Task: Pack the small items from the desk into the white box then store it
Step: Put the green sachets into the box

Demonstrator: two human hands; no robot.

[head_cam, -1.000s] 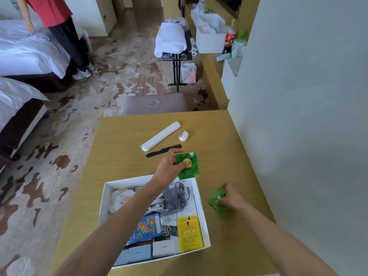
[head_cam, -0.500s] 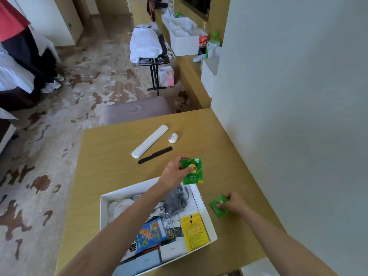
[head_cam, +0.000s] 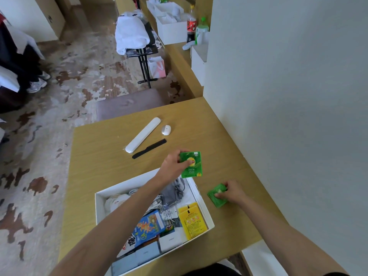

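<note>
The open white box (head_cam: 201,202) sits near the front of the wooden desk (head_cam: 95,164), holding cables, yellow and blue packets and small boxes. My left hand (head_cam: 174,165) pinches a green sachet (head_cam: 192,165) just above the box's far right corner. My right hand (head_cam: 232,193) rests on the desk to the right of the box, gripping a second, crumpled green sachet (head_cam: 216,197). Farther back on the desk lie a long white case (head_cam: 143,134), a small white oval piece (head_cam: 166,130) and a black strip (head_cam: 149,148).
A grey wall (head_cam: 288,116) borders the desk on the right. A padded stool (head_cam: 129,104) stands at the desk's far edge. Beyond it are a folding rack with white towels (head_cam: 131,34), a long counter with white boxes and bottles (head_cam: 192,26), and a person's legs (head_cam: 29,72) at far left.
The view has swung slightly so the desk sits more to the right. Both hands keep their sachets in nearly the same places; the right hand's sachet has been turned a little.
</note>
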